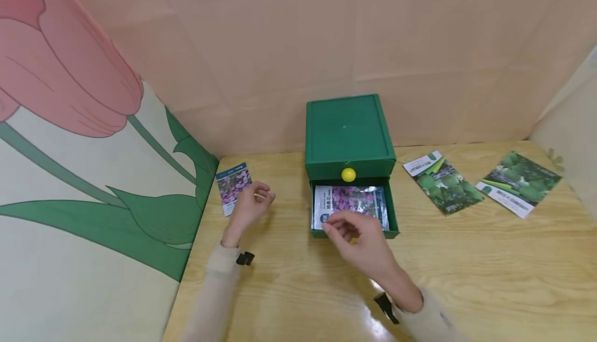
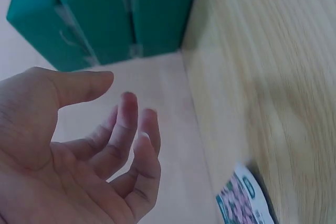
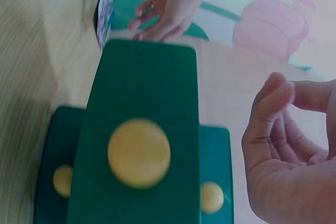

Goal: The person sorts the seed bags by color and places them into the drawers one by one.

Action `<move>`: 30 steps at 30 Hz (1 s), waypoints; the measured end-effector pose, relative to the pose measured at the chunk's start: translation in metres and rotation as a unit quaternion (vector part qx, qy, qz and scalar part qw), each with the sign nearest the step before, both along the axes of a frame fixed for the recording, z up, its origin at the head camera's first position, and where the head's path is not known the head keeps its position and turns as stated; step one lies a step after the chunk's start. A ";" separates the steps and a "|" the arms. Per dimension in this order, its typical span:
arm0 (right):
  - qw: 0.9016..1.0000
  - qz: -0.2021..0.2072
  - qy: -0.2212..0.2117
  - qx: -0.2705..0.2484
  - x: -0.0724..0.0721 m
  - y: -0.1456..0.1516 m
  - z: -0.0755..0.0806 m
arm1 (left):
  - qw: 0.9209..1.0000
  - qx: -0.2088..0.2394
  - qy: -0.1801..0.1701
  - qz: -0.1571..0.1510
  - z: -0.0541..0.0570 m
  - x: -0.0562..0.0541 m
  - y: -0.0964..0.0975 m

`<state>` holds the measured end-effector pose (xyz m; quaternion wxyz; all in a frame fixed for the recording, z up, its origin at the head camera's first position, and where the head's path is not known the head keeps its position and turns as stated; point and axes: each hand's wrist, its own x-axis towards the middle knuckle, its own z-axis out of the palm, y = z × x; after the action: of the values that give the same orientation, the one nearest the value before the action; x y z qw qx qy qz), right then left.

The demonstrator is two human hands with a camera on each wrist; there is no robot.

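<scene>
A green drawer box (image 1: pixel 347 129) stands against the back wall, its middle drawer (image 1: pixel 394 217) pulled out. Inside that drawer lie seed packets (image 1: pixel 347 197), the uppermost with pink flowers. Over the drawer's front edge hovers my right hand (image 1: pixel 366 241), fingers loosely curled, thumb close to the index finger, nothing held. In the right wrist view the drawer's yellow knob (image 3: pixel 139 153) is beside that hand. My left hand (image 1: pixel 252 204) hangs relaxed and empty left of the box. It partly overlaps another pink-flower packet (image 1: pixel 228 189) in the head view; in the left wrist view its fingers are apart.
Two packets with green fruit, one nearer the box (image 1: pixel 450 189) and one farther right (image 1: pixel 522 181), lie on the wooden table (image 1: pixel 289 285). A pink cloth wall (image 1: pixel 261 62) rises behind, and a tulip-printed panel (image 1: pixel 93 248) borders the left.
</scene>
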<state>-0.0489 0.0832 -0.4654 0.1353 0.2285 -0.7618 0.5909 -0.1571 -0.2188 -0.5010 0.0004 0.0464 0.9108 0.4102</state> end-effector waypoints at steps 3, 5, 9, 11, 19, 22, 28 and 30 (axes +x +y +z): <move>1.000 0.019 -0.018 -0.002 -0.004 -0.015 -0.001 | 1.000 -0.012 -0.001 0.012 0.000 -0.009 -0.009; 0.999 0.037 -0.023 -0.003 -0.007 -0.025 -0.002 | 1.000 -0.019 -0.003 0.019 -0.001 -0.014 -0.015; 0.996 0.078 -0.034 -0.002 -0.010 -0.045 -0.006 | 0.999 -0.031 -0.011 0.033 -0.006 -0.024 -0.026; 0.995 0.090 -0.038 0.000 -0.011 -0.054 -0.007 | 0.999 -0.030 -0.015 0.035 -0.009 -0.029 -0.032; 0.994 0.094 -0.057 -0.003 -0.021 -0.085 -0.013 | 0.998 -0.040 -0.032 0.028 -0.014 -0.053 -0.059; 0.994 0.085 -0.072 0.002 -0.025 -0.097 -0.015 | 0.997 -0.059 -0.039 0.037 -0.019 -0.065 -0.071; 0.993 0.074 -0.091 0.028 -0.029 -0.119 -0.016 | 0.990 -0.121 -0.050 0.056 -0.030 -0.085 -0.094; 0.989 0.085 -0.119 0.005 -0.030 -0.125 -0.017 | 0.987 -0.137 -0.058 0.061 -0.030 -0.089 -0.100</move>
<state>-0.0791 -0.0422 -0.4820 -0.0080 0.2214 -0.7535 0.6190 -0.2458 -0.3190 -0.5309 0.0346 -0.0339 0.9580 0.2825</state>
